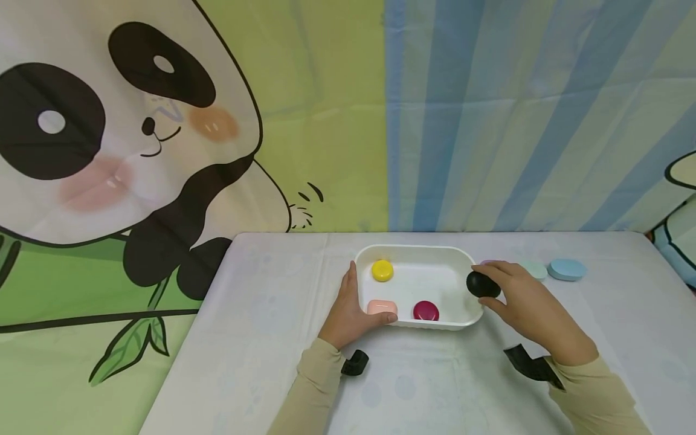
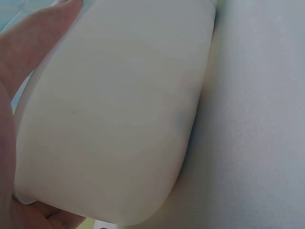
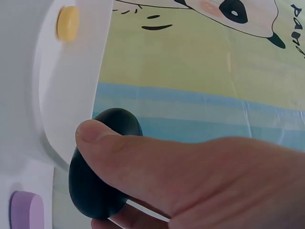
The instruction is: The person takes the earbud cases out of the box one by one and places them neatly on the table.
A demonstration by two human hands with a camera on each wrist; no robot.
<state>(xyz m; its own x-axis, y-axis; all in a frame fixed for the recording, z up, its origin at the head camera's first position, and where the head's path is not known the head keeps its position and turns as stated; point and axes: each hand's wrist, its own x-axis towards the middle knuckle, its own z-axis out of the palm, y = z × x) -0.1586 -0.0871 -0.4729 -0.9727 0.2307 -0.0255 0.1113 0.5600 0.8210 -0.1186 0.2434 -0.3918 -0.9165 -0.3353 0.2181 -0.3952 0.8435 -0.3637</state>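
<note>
So a black piece (image 1: 483, 284) is being pinched by the right hand (image 1: 535, 308), tray (image 1: 415, 277) being gripped by the left hand (image 1: 352, 315).

Soft, even light reaches me here; a faint shadow lies on the tablecloth (image 1: 424, 374) beneath the right hand (image 1: 535, 308). The left-wrist view looks dim and hazy.

The head camera looked forward and down from above the bench (image 1: 261, 338), farthest off, the panda-printed backdrop (image 1: 337, 121) across the frame's top. The left wrist camera closely faced the outer side of the white tray (image 2: 109, 109). The right wrist camera closely viewed a black oval piece (image 3: 93, 186), sharing the yellow disc (image 3: 69, 23), upper left, with the head view.
</note>
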